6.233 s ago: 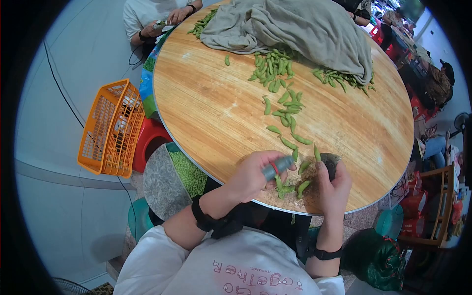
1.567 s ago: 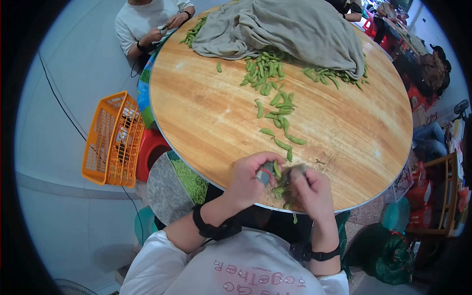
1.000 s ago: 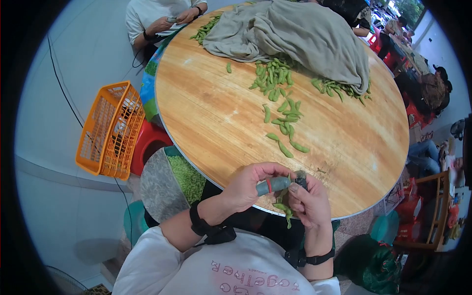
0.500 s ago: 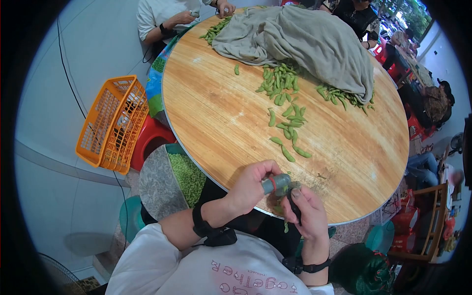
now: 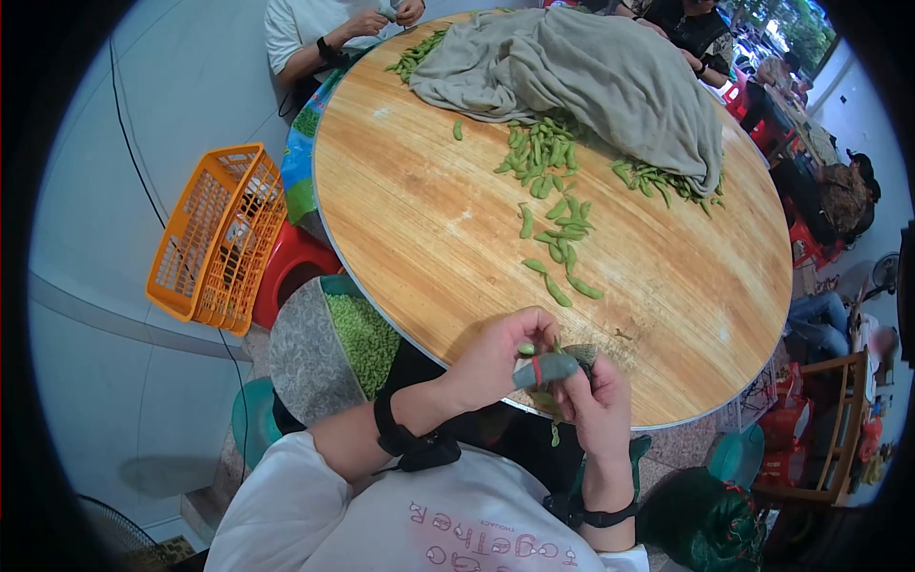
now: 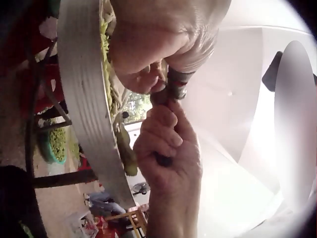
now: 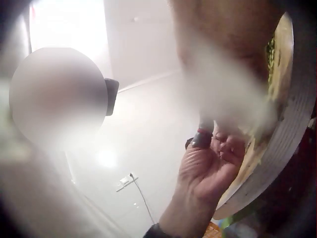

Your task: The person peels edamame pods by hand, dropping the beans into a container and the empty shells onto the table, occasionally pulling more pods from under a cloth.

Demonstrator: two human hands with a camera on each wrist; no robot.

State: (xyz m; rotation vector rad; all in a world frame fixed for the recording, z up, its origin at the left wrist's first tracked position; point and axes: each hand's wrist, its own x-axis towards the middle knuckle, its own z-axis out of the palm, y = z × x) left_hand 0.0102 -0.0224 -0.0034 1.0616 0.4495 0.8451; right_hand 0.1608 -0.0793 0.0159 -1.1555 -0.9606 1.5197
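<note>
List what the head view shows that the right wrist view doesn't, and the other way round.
Only the head view: the crumpled grey cloth spread over green pods, and the dark green bag on the floor.

Only the right wrist view: the wall socket with a cable plugged into it.

Both: the left hand with its grey thumb cover and red band, and part of the round wooden table.

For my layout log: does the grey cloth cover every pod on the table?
No, many green pods lie uncovered on the wooden tabletop beside the grey cloth.
</note>
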